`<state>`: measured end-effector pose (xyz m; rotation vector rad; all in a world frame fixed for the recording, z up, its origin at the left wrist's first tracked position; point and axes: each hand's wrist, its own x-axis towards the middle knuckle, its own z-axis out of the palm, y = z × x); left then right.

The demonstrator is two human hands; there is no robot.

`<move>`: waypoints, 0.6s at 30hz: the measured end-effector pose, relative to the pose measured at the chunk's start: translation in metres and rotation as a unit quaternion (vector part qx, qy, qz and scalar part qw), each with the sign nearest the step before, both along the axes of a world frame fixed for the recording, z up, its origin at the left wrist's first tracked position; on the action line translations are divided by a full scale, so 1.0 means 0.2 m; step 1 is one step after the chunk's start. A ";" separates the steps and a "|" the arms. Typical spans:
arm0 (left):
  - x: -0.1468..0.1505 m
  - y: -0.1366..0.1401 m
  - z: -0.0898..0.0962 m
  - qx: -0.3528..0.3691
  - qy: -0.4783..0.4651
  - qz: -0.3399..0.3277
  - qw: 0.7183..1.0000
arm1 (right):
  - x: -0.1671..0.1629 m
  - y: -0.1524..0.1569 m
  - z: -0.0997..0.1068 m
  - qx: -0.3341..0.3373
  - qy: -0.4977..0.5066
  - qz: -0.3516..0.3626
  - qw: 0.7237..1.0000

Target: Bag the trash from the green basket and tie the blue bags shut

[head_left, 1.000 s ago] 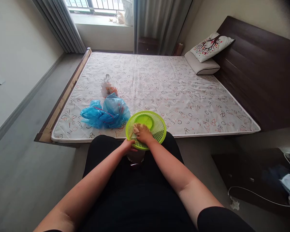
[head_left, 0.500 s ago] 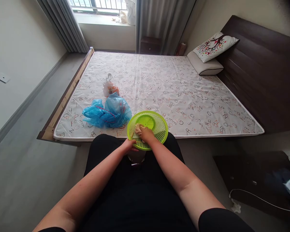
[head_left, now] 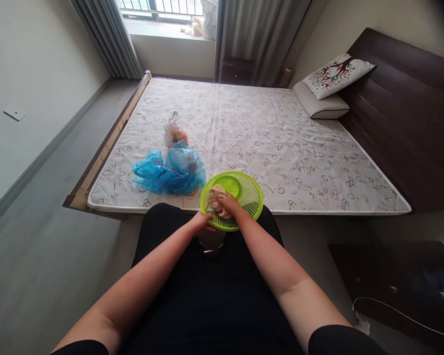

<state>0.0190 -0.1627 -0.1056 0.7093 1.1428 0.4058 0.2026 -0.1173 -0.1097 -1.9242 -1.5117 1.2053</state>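
Note:
A bright green plastic basket (head_left: pixel 252 190) with mesh sides rests over my lap at the bed's near edge, tilted slightly toward me. My left hand (head_left: pixel 202 222) grips its near-left rim, thumb on top and fingers underneath. Inside the basket, my right hand (head_left: pixel 229 204) is closed on a bunched, beige-pink cloth (head_left: pixel 218 192). The fingertips are partly hidden by the cloth's folds. Just beyond the basket's left side, a crumpled blue plastic bag (head_left: pixel 170 170) lies on the mattress.
The letter-printed mattress (head_left: pixel 281 148) spans the view ahead. Behind the blue bag sits a small whitish plastic bag (head_left: pixel 175 134) with orange contents or print. Pillows (head_left: pixel 333 79) lie by the dark headboard (head_left: pixel 403 113). At lower right is a dark low cabinet (head_left: pixel 385 281) with a white cable.
The cloth shows larger and more bunched up around my right hand. My left hand keeps its hold on the rim. The whole view has shifted slightly.

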 end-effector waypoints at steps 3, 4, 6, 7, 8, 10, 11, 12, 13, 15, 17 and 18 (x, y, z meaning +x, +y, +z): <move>0.00 0.00 0.01 0.006 0.001 0.003 1.000 | -0.01 0.01 -0.01 0.018 0.067 -0.014 0.998; 0.00 0.00 0.01 0.008 0.000 0.003 1.000 | -0.01 0.01 -0.01 0.022 0.084 -0.015 0.996; 0.00 0.00 0.01 0.009 0.000 0.005 1.000 | -0.01 0.01 -0.02 0.025 0.111 -0.010 0.994; 0.01 0.00 0.01 0.008 0.001 0.006 1.000 | -0.01 0.01 -0.02 0.028 0.122 -0.006 0.992; 0.01 0.00 0.01 0.006 0.003 0.008 1.000 | -0.01 0.01 -0.02 0.031 0.131 -0.001 0.991; 0.01 0.00 0.01 0.005 0.005 0.011 1.000 | -0.01 0.00 -0.02 0.033 0.146 0.013 0.989; 0.01 0.00 0.02 0.006 0.005 0.012 1.000 | -0.01 -0.01 -0.02 0.032 0.153 0.021 0.987; 0.01 0.00 0.02 0.006 0.005 0.012 1.000 | -0.01 -0.01 -0.02 0.029 0.158 0.028 0.987; 0.01 -0.01 0.02 0.006 0.003 0.011 1.000 | -0.01 -0.01 -0.01 0.025 0.162 0.034 0.986; 0.01 -0.01 0.02 0.006 0.001 0.009 1.000 | 0.00 -0.02 -0.02 0.017 0.162 0.039 0.986; 0.01 -0.01 0.02 0.005 0.001 0.008 1.000 | 0.00 -0.02 -0.02 0.011 0.158 0.041 0.987; 0.01 -0.01 0.02 0.003 0.000 0.008 1.000 | 0.00 -0.02 -0.02 0.007 0.156 0.045 0.987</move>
